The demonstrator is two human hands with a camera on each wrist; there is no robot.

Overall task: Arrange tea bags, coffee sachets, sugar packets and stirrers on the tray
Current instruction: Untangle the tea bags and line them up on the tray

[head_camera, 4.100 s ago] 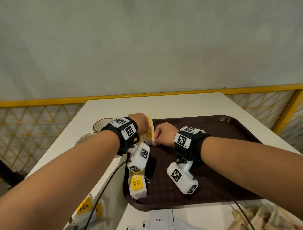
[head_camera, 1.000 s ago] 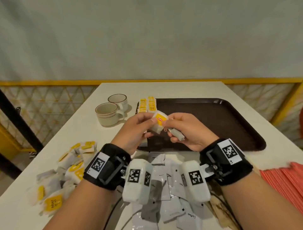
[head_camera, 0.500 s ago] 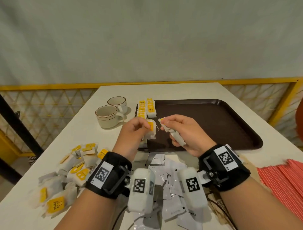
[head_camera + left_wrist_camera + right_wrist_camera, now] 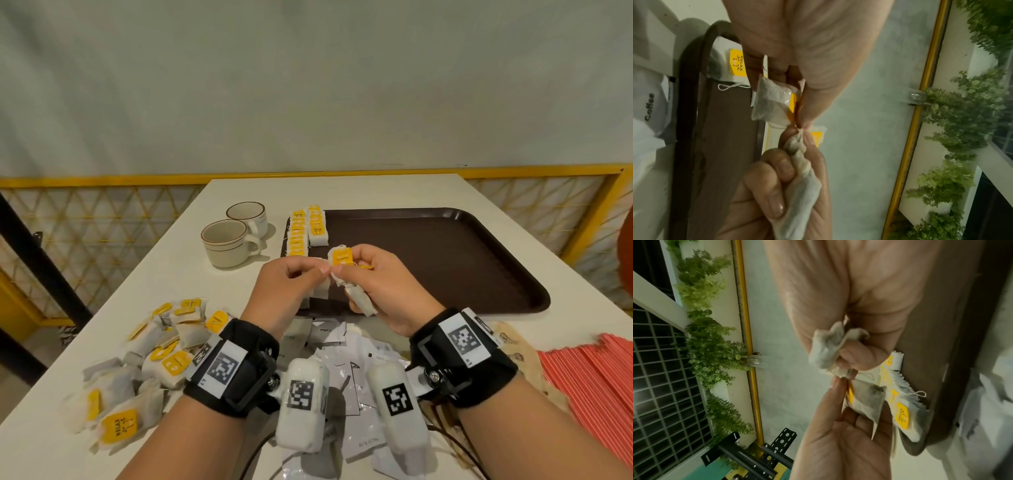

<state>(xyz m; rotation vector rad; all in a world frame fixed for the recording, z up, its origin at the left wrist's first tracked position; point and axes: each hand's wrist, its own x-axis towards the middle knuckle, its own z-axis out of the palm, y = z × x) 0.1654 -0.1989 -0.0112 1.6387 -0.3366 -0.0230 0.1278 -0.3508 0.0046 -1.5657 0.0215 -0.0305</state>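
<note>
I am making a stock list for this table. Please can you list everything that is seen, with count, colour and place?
tray: one, dark brown, table centre.
tray tea bags: two rows, white with yellow tags, tray's far left corner; count unclear.
loose tea bags: a pile, white and yellow, table's left.
cups: two, cream with brown rim, left of tray.
coffee sachets: several, white, near edge under the wrists.
stirrers: a stack, red, table's right.
brown packets: brown paper, beside the stirrers; count unclear.
held tea bags: at least two, white and yellow, in both grips above the tray.
left hand: pinches one bag.
right hand: holds another bag.
</note>
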